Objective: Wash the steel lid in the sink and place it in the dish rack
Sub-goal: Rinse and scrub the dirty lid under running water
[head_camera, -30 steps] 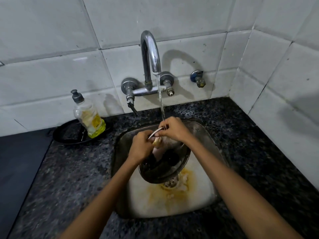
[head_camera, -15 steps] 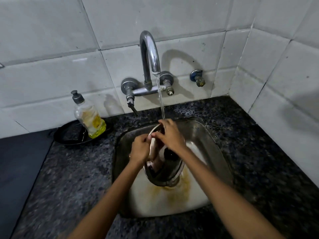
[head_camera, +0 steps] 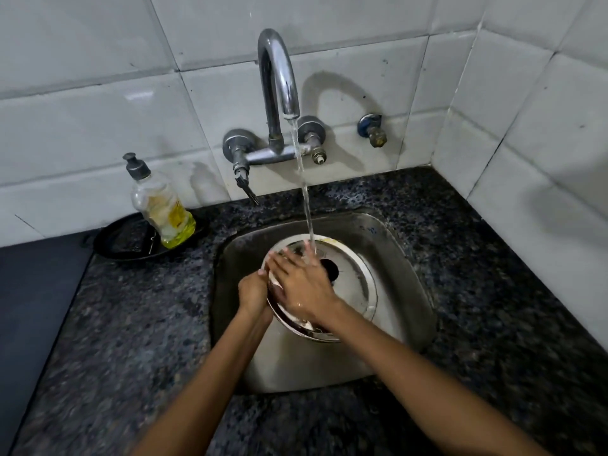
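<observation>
The round steel lid (head_camera: 357, 284) with a black knob in its middle is held over the steel sink (head_camera: 404, 258), its top face turned up toward me. My left hand (head_camera: 253, 291) grips the lid's left rim. My right hand (head_camera: 301, 281) lies flat on the lid's left half with fingers spread, fingertips under the running water. The stream from the tap (head_camera: 278, 77) falls onto the lid's far part. The near left portion of the lid is hidden by my hands. No dish rack is in view.
A soap bottle (head_camera: 161, 209) with yellow liquid stands on a black round tray (head_camera: 131, 238) left of the sink. Dark speckled granite counter (head_camera: 493, 274) surrounds the sink. White tiled walls close the back and right. A dark surface (head_camera: 33, 307) lies at far left.
The lid has turned from nearly on edge to facing up and flatter. My right hand moved from gripping its top rim to lying flat on its surface.
</observation>
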### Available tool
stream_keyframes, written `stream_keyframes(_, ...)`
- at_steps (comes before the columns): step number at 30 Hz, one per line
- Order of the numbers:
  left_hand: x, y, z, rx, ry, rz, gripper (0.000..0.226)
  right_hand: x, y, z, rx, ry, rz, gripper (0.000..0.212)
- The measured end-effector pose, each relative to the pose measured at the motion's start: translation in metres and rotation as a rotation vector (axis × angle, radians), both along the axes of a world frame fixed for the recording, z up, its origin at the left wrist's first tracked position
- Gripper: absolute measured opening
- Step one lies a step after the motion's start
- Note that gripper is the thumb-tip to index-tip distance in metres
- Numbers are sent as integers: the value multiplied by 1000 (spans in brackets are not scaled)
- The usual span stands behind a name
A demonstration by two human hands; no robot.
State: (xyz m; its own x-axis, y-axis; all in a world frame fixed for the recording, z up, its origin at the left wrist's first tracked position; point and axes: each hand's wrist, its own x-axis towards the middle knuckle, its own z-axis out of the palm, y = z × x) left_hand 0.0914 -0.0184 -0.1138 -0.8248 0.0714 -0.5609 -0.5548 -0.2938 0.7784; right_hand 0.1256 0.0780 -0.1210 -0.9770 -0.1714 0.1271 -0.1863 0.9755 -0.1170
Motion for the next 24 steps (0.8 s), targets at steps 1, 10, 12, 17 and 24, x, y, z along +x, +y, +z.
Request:
stream_keyframes(1,0,0,1,14,3,-15,24,-7,8,8,-1,-55,-11,61)
stream_keyframes(10,-2,-12,-1,-114,-42,139,27,-10,74,5,-602,-149,-147,51)
stream_keyframes(12,-2,-17,-5,-88,-117,181,30,2,77,-3,-424,-128,-143,62)
stream_keyframes(17,10,-9,-11,25,-203,301,35,29,64,7,10,-181,-127,79)
stream_keyframes(24,11,-4,-6,-11,-317,230,34,49,60,50,226,-442,92,78)
